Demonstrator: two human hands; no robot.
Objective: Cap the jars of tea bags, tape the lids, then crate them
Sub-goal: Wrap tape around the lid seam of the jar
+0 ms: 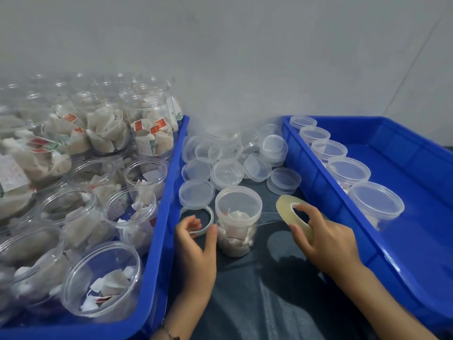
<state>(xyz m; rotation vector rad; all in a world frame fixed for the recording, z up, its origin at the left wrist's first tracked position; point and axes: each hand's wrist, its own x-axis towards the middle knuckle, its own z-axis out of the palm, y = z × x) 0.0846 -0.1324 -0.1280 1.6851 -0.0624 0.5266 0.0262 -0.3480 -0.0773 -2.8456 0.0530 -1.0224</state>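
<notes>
Gripping: R hand (326, 238) holds the tape roll (295, 217), fingers curled through its core, thumb on the outer face; roll tilted, raised just off the dark surface.
Tape strand: a thin clear strip (268, 222) runs from the roll leftward to the capped jar, just below its lid.
L hand (196, 238): thumb against the jar's L side near the lid line, other fingers loosely curled behind it; cannot tell whether the thumb pins the tape end.
Capped jar (236, 222): upright on the dark surface (257, 290) btwn the two crates, clear lid on, tea bags inside.
Ring by L hand: a clear ring-shaped item (208, 214) lies just behind the L fingers; cannot tell what it is.
Loose lids (228, 173): pile of clear lids behind the jar, some stacked, some overlapping.
L crate (169, 192): blue, packed w/ uncapped jars (130, 212) of tea bags; rear ones stacked higher, some tilted.
R crate (404, 168): blue, a row of capped jars (349, 171) along its L wall, five visible, each touching the next.
Wrist: thin bracelet (169, 332) on the L wrist.
Background: plain grey wall (245, 57).
</notes>
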